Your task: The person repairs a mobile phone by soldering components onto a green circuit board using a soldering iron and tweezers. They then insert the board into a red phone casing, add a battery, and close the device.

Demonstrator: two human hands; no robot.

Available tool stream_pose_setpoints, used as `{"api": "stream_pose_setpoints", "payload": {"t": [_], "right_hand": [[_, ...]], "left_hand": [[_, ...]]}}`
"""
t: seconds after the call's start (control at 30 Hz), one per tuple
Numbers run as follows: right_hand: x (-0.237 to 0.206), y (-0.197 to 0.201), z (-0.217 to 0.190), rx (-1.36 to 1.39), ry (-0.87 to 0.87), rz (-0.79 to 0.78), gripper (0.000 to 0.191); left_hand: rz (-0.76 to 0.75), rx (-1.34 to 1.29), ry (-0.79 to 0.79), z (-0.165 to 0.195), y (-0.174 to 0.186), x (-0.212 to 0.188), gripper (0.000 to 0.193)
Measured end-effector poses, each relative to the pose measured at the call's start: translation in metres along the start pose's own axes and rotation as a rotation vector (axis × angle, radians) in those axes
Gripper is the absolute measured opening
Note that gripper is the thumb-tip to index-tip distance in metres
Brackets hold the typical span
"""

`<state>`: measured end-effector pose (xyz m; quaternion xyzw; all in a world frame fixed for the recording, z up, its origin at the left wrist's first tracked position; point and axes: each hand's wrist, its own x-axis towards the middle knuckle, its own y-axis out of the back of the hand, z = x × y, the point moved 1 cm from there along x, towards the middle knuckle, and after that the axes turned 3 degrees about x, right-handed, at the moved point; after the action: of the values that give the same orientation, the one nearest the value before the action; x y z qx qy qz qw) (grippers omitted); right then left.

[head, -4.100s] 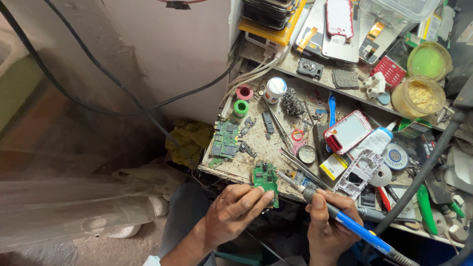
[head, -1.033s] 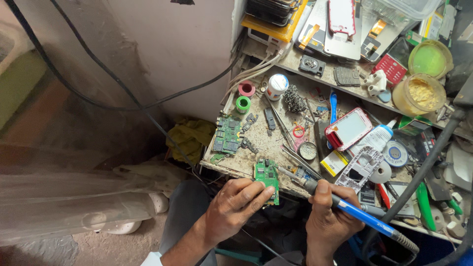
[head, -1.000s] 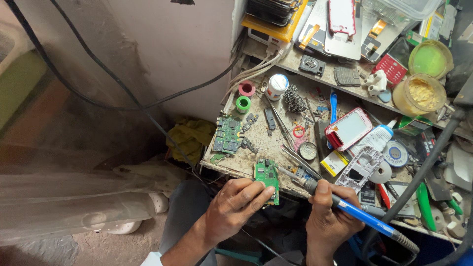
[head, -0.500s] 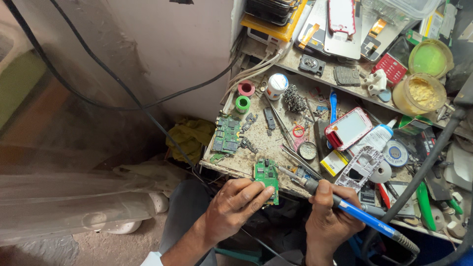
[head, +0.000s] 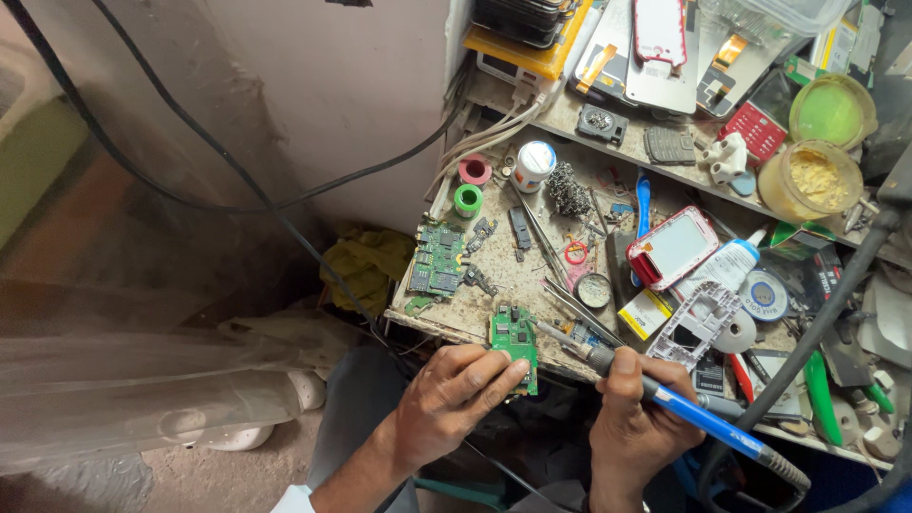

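Observation:
My left hand (head: 454, 394) pinches a small green circuit board (head: 514, 336) at the near edge of the workbench (head: 494, 266). My right hand (head: 635, 420) grips a blue-handled soldering iron (head: 684, 408). The iron's metal tip points left and reaches the board's upper right corner. Its cable runs off to the lower right.
A second green circuit board (head: 437, 258) lies on the bench's left side. Tweezers (head: 578, 306), a red-framed phone (head: 672, 246), a white bottle (head: 724, 269), tape rolls (head: 467, 199) and a steel-wool tip cleaner (head: 568, 191) crowd the bench. Two jars (head: 809, 180) and phone parts sit on the shelf behind. Black cables hang at left.
The soldering iron's tip has edged left towards the held board over the last seconds. Both hands stay in nearly the same place.

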<state>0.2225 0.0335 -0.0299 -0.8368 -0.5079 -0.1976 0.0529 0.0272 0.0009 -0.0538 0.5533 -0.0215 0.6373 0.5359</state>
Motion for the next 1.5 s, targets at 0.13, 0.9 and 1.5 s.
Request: {"api": "stream_pose_setpoints", "payload": {"t": [0.13,0.9,1.5], "right_hand": [[0.0000,0.0002,-0.0006,-0.009,0.015,-0.011,0.021],[0.0003,0.0002,-0.0038,-0.035,0.032,-0.043,0.021],[0.0003,-0.0012,-0.0032,0.032,-0.056,0.059,0.026]], "left_hand": [[-0.002,-0.004,0.003,0.0003,-0.0010,-0.0003,0.050],[-0.006,0.002,-0.006,-0.0006,0.0005,-0.0001,0.048],[0.019,0.051,-0.122,-0.0094,-0.0031,-0.0050,0.044]]}}
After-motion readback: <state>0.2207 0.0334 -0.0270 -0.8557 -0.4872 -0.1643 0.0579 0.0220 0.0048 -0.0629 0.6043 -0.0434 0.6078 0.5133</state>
